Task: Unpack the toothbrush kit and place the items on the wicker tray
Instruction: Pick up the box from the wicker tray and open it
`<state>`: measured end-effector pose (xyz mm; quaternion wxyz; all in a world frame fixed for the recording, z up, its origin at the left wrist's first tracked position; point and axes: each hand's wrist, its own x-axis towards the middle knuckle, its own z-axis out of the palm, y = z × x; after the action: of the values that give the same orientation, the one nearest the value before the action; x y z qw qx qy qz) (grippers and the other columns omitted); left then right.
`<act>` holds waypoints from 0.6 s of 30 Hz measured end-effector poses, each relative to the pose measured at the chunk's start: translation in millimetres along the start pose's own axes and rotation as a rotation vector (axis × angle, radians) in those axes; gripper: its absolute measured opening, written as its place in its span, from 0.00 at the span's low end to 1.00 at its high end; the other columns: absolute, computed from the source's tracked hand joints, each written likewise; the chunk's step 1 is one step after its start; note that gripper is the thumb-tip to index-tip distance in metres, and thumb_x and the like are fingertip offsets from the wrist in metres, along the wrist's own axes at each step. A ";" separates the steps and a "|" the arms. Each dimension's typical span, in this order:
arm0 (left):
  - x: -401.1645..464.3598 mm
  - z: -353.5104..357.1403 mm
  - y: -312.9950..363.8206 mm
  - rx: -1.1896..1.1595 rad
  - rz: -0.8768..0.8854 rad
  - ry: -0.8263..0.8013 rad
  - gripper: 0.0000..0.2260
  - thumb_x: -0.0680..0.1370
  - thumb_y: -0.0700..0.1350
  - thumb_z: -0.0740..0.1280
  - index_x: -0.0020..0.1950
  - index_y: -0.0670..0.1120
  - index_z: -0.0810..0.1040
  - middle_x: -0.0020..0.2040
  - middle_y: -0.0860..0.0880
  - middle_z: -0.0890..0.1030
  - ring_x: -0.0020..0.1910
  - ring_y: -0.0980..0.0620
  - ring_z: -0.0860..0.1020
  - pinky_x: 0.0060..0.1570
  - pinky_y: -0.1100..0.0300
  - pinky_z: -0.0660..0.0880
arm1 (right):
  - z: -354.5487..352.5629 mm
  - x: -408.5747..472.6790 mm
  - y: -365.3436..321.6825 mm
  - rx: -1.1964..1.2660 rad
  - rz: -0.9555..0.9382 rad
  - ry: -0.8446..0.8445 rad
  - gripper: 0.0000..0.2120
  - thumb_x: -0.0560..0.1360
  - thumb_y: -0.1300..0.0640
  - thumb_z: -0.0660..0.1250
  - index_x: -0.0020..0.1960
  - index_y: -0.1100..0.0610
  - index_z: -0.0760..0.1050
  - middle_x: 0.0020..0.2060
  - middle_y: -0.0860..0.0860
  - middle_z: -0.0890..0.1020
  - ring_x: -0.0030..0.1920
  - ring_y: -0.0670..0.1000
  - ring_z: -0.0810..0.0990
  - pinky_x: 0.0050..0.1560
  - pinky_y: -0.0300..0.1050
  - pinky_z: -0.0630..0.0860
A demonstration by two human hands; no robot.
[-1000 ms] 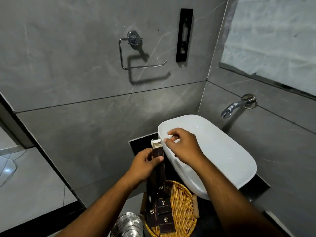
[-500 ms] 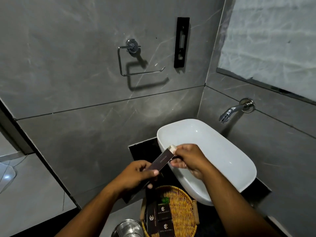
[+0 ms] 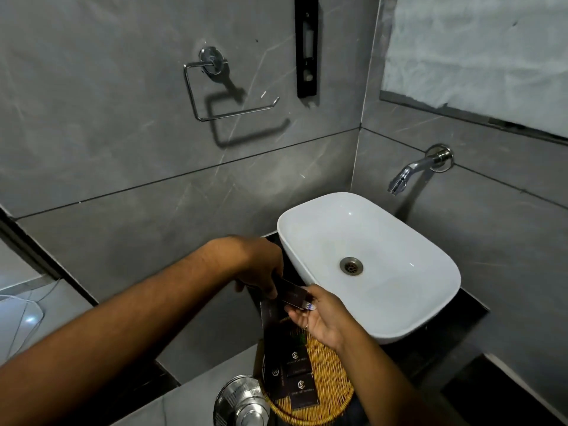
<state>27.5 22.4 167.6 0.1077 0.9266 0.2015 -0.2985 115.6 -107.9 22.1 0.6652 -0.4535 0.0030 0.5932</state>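
Left hand [image 3: 261,273] gripping kit box [image 3: 290,293], tipping; right hand [image 3: 319,318] cupping contents sliding out. Next: set on wicker tray [image 3: 330,373].

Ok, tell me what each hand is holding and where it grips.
Left hand grips the dark toothbrush box at its far end; right hand pinches something pale at the box's open near end.

Grey marble-look tiles [image 3: 123,149] with thin dark grout lines cover two walls that meet in a corner. A chrome towel ring [image 3: 221,90] and a black vertical fixture [image 3: 305,47] hang on the left-hand wall. On the other wall a chrome spout [image 3: 412,170] juts out above a white vessel basin [image 3: 368,229], which sits on a black counter [image 3: 473,312]. A mirror [image 3: 479,53] fills the upper right corner.
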 end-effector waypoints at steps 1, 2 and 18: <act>-0.6 -1.7 2.6 0.008 -0.012 -0.012 0.13 0.73 0.50 0.72 0.55 0.47 0.82 0.35 0.52 0.77 0.17 0.54 0.77 0.33 0.56 0.79 | -0.9 0.2 1.5 -0.004 0.005 0.000 0.08 0.76 0.60 0.61 0.50 0.64 0.75 0.40 0.61 0.81 0.36 0.56 0.82 0.28 0.43 0.80; -2.2 -3.4 5.1 0.024 -0.028 -0.018 0.13 0.73 0.50 0.71 0.55 0.47 0.82 0.36 0.52 0.77 0.17 0.54 0.77 0.33 0.56 0.78 | -1.6 0.2 2.9 -0.007 0.008 -0.002 0.08 0.77 0.59 0.61 0.51 0.63 0.75 0.40 0.61 0.80 0.37 0.55 0.82 0.28 0.42 0.79; -20.7 -14.1 20.6 0.186 -0.105 -0.055 0.14 0.75 0.52 0.68 0.54 0.43 0.80 0.37 0.49 0.79 0.24 0.50 0.79 0.43 0.52 0.80 | -1.2 7.1 15.2 -0.066 0.070 0.012 0.09 0.75 0.59 0.62 0.39 0.59 0.77 0.27 0.53 0.79 0.24 0.47 0.74 0.19 0.35 0.69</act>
<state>28.4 2.0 192.8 0.0110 0.9123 0.2184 -0.3464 106.4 -104.8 8.5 0.6287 -0.4785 0.0031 0.6130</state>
